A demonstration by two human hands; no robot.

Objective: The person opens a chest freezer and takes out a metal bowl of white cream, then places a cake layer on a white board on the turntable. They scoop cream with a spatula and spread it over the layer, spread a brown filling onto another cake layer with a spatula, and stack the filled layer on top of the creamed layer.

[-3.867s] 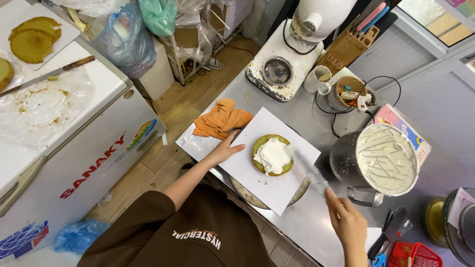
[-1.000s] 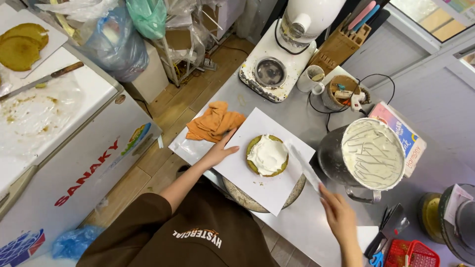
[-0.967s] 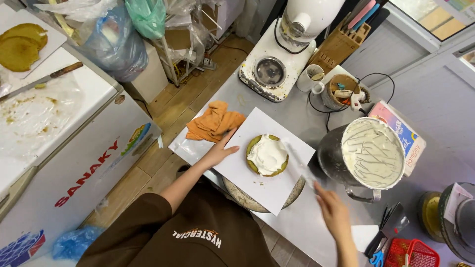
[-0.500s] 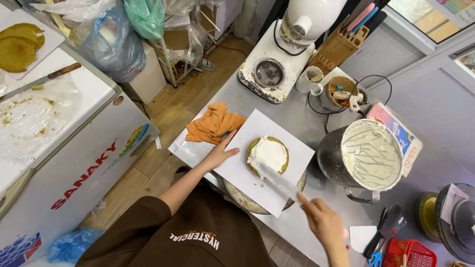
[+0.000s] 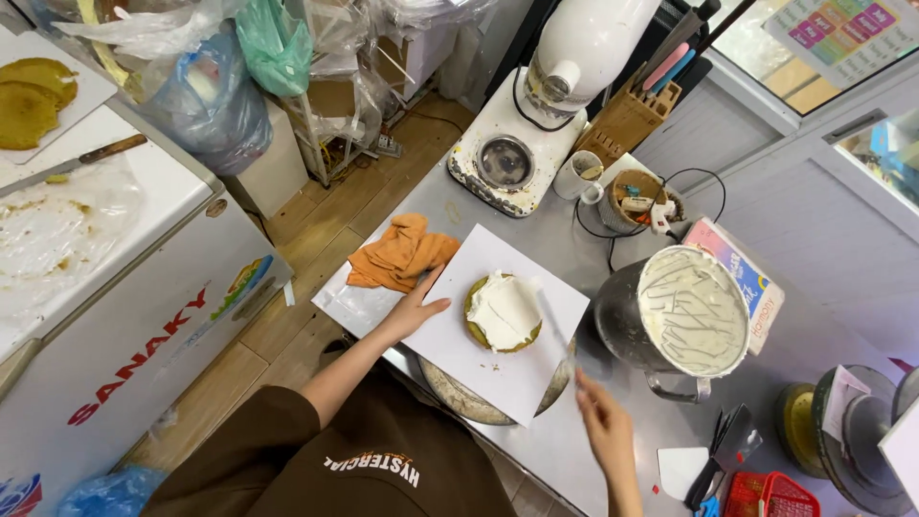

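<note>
A round yellow-green cake layer [image 5: 504, 313] topped with white cream sits on a white square board [image 5: 498, 369] over a turntable [image 5: 459, 400]. My left hand [image 5: 414, 311] presses flat on the board's left edge. My right hand [image 5: 601, 429] grips the handle of a long palette knife [image 5: 555, 327], whose blade reaches over the cake's right side and looks blurred. A metal mixing bowl [image 5: 691, 312] full of white cream stands to the right of the cake.
An orange cloth [image 5: 400, 254] lies left of the board. A white stand mixer [image 5: 536, 105], a cup and a knife block stand at the back. A white scraper [image 5: 683, 469] and red basket [image 5: 766, 496] lie at right. A chest freezer [image 5: 105, 287] holds cake layers [image 5: 33, 96].
My right hand has swung the palette knife from beside the cream bowl over to the cake, and the cream on the layer has been spread wider. My left hand stayed on the board.
</note>
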